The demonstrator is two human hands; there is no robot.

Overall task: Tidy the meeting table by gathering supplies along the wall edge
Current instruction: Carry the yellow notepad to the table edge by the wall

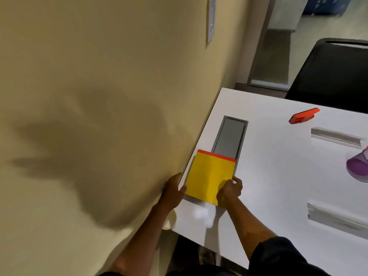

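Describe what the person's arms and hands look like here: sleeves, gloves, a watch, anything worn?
Both hands, the left hand and the right hand, are bare: no gloves, and no rings or watch visible. The forearms are uncovered too. A dark sleeve ends around the right elbow; dark cloth shows at the frame's bottom edge by the left arm.

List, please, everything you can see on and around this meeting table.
Paper pad: one, yellow over a red sheet, at the table's wall edge, partly covering the grey panel.
Panel: one, grey, set into the table.
Table: one, white.
Stapler-like item: one, orange-red, far side.
Clear strips: two, right side.
Purple object: one, right edge, cut off.
Chair: one, black, beyond the table.
Wall plate: one, white, on the wall.
Left hand: on the pad's left edge.
Right hand: on the pad's near right corner.
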